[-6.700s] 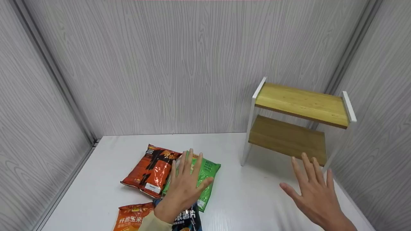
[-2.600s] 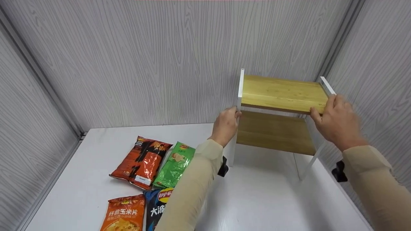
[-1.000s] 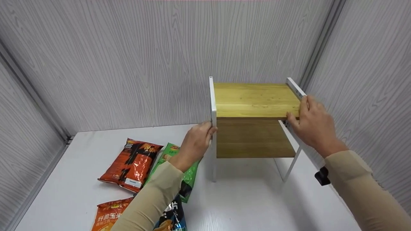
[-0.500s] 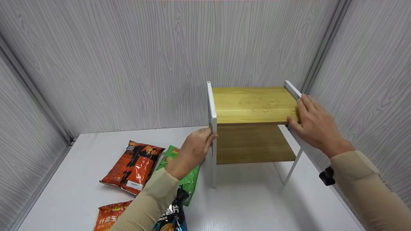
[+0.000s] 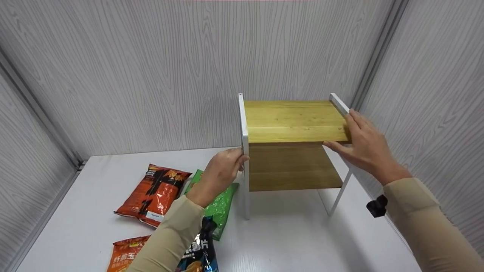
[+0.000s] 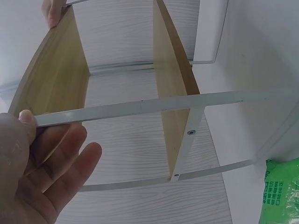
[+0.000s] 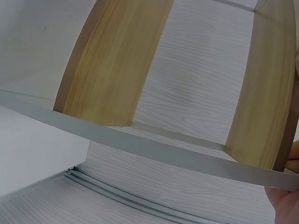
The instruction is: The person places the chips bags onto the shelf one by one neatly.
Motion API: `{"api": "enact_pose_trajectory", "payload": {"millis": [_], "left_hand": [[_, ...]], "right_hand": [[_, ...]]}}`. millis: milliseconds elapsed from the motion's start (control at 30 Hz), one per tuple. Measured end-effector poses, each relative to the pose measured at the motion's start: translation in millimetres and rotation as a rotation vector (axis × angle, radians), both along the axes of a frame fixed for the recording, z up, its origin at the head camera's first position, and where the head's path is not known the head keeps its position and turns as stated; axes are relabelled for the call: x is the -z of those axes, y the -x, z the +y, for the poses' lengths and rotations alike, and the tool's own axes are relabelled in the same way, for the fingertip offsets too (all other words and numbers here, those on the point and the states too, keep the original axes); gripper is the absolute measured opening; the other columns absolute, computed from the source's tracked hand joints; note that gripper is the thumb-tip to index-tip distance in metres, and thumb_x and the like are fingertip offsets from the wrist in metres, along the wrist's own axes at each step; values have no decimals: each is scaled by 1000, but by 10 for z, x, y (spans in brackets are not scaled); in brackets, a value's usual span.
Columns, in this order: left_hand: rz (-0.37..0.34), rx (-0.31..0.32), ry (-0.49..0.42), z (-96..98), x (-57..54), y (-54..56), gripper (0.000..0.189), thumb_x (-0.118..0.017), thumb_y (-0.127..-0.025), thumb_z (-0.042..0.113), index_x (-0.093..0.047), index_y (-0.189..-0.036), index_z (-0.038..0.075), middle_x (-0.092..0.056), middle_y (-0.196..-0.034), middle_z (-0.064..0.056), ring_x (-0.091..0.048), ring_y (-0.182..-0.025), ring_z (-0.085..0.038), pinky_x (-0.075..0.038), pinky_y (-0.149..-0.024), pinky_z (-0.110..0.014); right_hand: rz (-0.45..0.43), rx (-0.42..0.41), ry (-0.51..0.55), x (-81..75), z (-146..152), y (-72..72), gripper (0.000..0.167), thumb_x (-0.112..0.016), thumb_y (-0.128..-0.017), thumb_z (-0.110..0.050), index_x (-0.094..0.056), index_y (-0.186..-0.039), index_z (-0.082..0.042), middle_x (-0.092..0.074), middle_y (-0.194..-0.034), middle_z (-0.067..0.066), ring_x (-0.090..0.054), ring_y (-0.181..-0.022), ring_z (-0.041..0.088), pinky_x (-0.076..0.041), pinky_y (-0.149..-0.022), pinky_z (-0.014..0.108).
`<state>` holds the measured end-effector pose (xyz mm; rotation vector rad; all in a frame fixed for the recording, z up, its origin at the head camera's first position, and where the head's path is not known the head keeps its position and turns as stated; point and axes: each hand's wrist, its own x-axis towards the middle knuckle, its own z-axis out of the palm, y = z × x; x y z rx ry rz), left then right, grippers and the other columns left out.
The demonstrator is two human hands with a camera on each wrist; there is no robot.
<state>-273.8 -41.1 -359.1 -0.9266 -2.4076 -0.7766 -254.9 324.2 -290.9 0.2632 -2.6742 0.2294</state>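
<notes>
A two-tier shelf rack stands on the white table, with a yellowish upper board (image 5: pixel 295 119), a darker lower board (image 5: pixel 293 170) and white metal side frames (image 5: pixel 246 189). My left hand (image 5: pixel 221 170) pinches the front leg of the left frame just below the upper board. In the left wrist view, the thumb (image 6: pixel 28 122) lies on one side of that bar and the fingers on the other. My right hand (image 5: pixel 366 147) grips the right front corner of the upper board, fingers over the rail, thumb along the front edge.
Left of the rack lie a red-and-black chip bag (image 5: pixel 159 194) and a green one (image 5: pixel 223 206), the latter close to the left leg. An orange bag (image 5: pixel 128 251) and a dark blue bag (image 5: pixel 198 249) lie nearer, partly behind my left sleeve. Grey wood-grain walls (image 5: pixel 181 75) enclose the table.
From open above the table, both hands came to grip the rack. It has shifted left toward the green bag and turned squarer to me. Lately the right thumb has straightened along the board's edge.
</notes>
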Motion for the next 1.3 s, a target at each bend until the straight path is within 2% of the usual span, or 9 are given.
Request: {"api": "enact_pose_trajectory", "payload": {"millis": [100, 200, 300, 433, 567, 667, 833, 1067, 1300], "left_hand": [[-6, 2, -4, 14, 14, 29, 23, -53, -102, 23, -60, -87, 7, -67, -74, -4, -65, -65, -12, -55, -59, -27], [-10, 0, -11, 32, 31, 33, 23, -53, -102, 23, -59, -87, 7, -67, -75, -4, -66, -65, -12, -56, -59, -27], [-19, -4, -14, 45, 45, 14, 25, -52, -102, 24, -58, -86, 7, -67, -76, -4, -66, -66, -12, -55, -58, -27], [-31, -2, -15, 79, 33, 6, 27, -49, -103, 27, -58, -87, 7, -67, -78, -5, -67, -68, -12, -56, -60, -27], [-52, 5, -39, 87, 22, 10, 24, -51, -102, 25, -59, -88, 7, -66, -77, -5, -65, -67, -12, -56, -62, -28], [-81, 21, -74, 61, 29, 0, 23, -53, -102, 23, -60, -89, 5, -66, -77, -5, -65, -67, -11, -55, -61, -26], [-106, 42, -111, -19, 42, -22, 22, -51, -103, 22, -65, -98, 6, -69, -82, -4, -67, -69, -11, -56, -63, -25], [-135, -10, -131, -197, 94, -94, 20, -51, -104, 18, -68, -112, 9, -71, -95, -1, -67, -77, -9, -58, -70, -21], [-68, -70, -78, -378, 151, -256, 23, -54, -103, 19, -67, -120, 11, -70, -107, -1, -65, -88, -9, -58, -78, -27]], "right_hand": [[-14, -8, 20, -57, 15, 7, 97, -67, -84, -62, -38, -148, 5, -35, -155, 29, -36, -140, 48, -34, -109, 66], [14, -41, 30, -101, 48, 33, 92, -73, -80, -59, -48, -139, 7, -44, -146, 28, -43, -132, 46, -39, -104, 63], [43, -75, 39, -81, 85, 59, 88, -75, -79, -57, -51, -134, 7, -46, -139, 26, -44, -124, 42, -40, -98, 61], [28, -81, 46, -52, 141, 64, 94, -74, -81, -57, -41, -147, 2, -38, -150, 26, -38, -134, 44, -36, -105, 64], [-30, -67, 62, -71, 152, 60, 100, -71, -83, -57, -30, -154, 0, -28, -160, 23, -28, -145, 46, -28, -112, 66], [-62, -63, 65, -74, 126, 49, 100, -69, -84, -59, -30, -154, 0, -27, -161, 23, -27, -146, 47, -28, -113, 66], [-57, -59, 65, -80, 101, 64, 99, -69, -84, -59, -31, -154, 0, -27, -160, 23, -29, -145, 47, -29, -112, 67], [-52, -58, 67, -66, 45, 92, 99, -69, -83, -61, -32, -153, -1, -29, -160, 22, -30, -145, 46, -29, -112, 66], [3, -79, 47, -64, 66, 91, 97, -70, -83, -59, -35, -152, 0, -34, -157, 25, -34, -141, 48, -33, -107, 68]]}}
